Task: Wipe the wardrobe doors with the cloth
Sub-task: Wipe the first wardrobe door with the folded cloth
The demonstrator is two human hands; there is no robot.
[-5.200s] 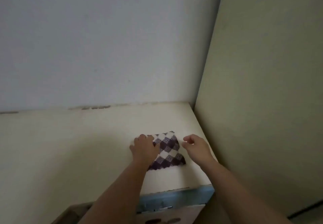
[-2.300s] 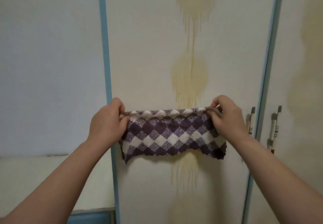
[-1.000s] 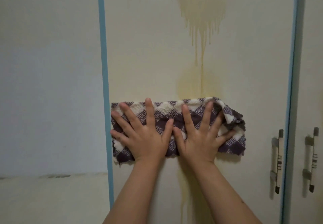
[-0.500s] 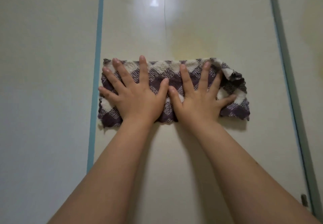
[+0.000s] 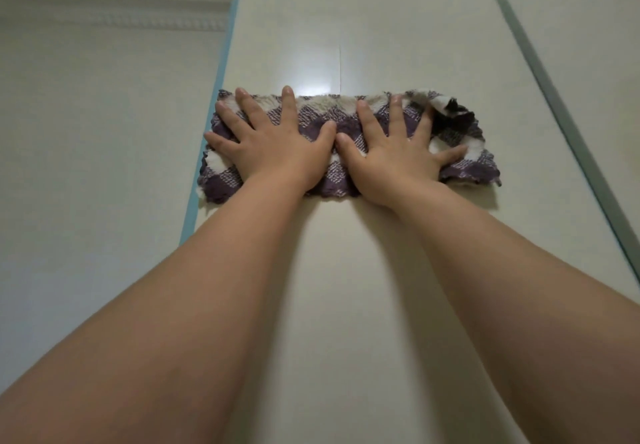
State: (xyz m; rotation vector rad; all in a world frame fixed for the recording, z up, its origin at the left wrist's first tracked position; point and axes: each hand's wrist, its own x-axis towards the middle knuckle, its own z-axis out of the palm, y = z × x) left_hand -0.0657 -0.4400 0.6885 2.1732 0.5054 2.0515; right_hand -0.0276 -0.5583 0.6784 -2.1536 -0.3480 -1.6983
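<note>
Hands, left hand (image 5: pixel 273 146) and right hand (image 5: pixel 398 156), press flat, fingers spread, on cloth (image 5: pixel 464 156) against wardrobe door (image 5: pixel 381 45).

Both hands, left (image 5: pixel 273 147) and right (image 5: pixel 398 153), have pushed the cloth (image 5: pixel 457 139) higher up the wardrobe door (image 5: pixel 346 28), nearing its top.

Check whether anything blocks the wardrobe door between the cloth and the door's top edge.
Nothing visible does. The left hand and right hand press flat on the checked cloth; the wardrobe door above it is bare to its top edge, apart from a glare spot.
</note>
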